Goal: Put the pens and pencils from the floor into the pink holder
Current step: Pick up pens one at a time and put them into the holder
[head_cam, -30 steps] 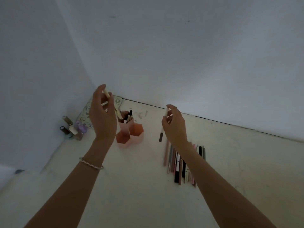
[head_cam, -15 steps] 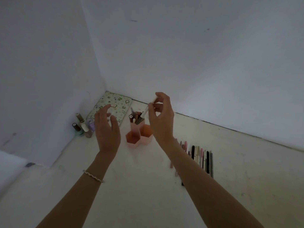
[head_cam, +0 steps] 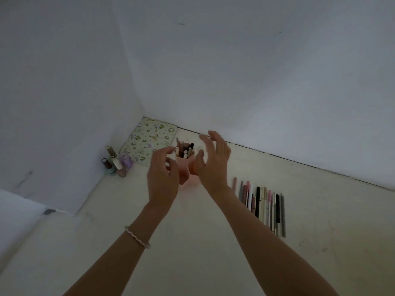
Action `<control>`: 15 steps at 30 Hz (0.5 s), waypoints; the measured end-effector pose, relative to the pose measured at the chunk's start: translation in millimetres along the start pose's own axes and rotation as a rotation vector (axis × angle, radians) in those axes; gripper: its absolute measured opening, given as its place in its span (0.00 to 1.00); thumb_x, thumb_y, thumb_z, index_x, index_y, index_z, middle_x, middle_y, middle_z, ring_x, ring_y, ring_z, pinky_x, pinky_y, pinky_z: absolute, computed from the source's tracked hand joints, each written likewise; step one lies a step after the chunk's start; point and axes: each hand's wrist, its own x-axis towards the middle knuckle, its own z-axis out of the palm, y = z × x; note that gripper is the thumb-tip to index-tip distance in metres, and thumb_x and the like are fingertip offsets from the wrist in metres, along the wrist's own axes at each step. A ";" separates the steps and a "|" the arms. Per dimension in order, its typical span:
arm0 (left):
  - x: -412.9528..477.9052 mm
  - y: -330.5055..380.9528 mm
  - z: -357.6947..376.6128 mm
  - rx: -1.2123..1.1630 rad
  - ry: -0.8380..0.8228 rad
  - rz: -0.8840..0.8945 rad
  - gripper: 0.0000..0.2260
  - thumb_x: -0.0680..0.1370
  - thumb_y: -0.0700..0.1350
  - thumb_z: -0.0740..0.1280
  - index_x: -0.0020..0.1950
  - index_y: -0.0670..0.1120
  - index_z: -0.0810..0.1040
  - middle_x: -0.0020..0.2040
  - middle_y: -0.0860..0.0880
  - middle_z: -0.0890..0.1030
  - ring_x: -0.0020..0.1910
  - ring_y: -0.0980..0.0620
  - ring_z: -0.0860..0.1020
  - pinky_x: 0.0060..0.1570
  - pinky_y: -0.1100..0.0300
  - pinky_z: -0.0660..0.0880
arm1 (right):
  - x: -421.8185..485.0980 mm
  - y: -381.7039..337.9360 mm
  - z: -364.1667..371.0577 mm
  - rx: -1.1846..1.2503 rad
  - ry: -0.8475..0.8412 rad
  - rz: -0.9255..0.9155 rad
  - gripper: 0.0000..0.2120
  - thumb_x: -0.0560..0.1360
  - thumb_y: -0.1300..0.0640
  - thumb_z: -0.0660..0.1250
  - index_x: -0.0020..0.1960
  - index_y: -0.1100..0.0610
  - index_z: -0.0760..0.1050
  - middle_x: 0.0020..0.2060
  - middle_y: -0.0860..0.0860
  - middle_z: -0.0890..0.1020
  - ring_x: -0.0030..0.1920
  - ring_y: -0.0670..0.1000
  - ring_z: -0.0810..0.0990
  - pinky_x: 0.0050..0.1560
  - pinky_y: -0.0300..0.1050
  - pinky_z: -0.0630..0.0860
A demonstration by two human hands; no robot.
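Observation:
The pink holder (head_cam: 185,167) stands on the floor between my two hands, with several pens and pencils (head_cam: 184,149) sticking up out of its back cell. My left hand (head_cam: 163,178) hovers just left of it, fingers loosely curled and holding nothing. My right hand (head_cam: 213,161) hovers just right of it, fingers spread and empty. A row of several pens and pencils (head_cam: 261,205) lies side by side on the floor to the right of my right forearm.
A patterned pad (head_cam: 149,141) lies in the corner behind the holder. Several small bottles (head_cam: 116,162) stand against the left wall. White walls meet close behind. Pale floor (head_cam: 192,242) spreads out in front.
My right hand brought its pen over the holder and let it go; it is now empty. My left hand, empty since half a second ago, has drifted closer to the holder.

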 end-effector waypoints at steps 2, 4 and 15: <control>-15.5 11.4 22.9 -0.018 -0.139 0.013 0.09 0.78 0.39 0.62 0.54 0.50 0.77 0.50 0.56 0.79 0.46 0.58 0.79 0.47 0.68 0.75 | 3.7 10.5 -17.6 0.041 0.071 0.086 0.18 0.72 0.67 0.62 0.61 0.59 0.75 0.62 0.55 0.73 0.64 0.52 0.71 0.66 0.45 0.63; -33.0 19.9 52.4 0.057 -0.335 0.021 0.08 0.78 0.40 0.64 0.54 0.51 0.77 0.48 0.56 0.80 0.41 0.61 0.78 0.44 0.75 0.72 | 6.7 23.0 -36.2 0.071 0.083 0.129 0.18 0.71 0.69 0.61 0.60 0.59 0.75 0.59 0.54 0.75 0.58 0.52 0.75 0.62 0.47 0.69; -93.4 20.2 148.9 0.632 -0.764 -0.027 0.16 0.83 0.41 0.60 0.70 0.44 0.65 0.58 0.46 0.76 0.52 0.50 0.79 0.53 0.58 0.78 | -18.3 84.4 -91.8 0.106 0.021 0.329 0.15 0.73 0.70 0.62 0.54 0.58 0.78 0.48 0.49 0.81 0.44 0.43 0.77 0.48 0.33 0.75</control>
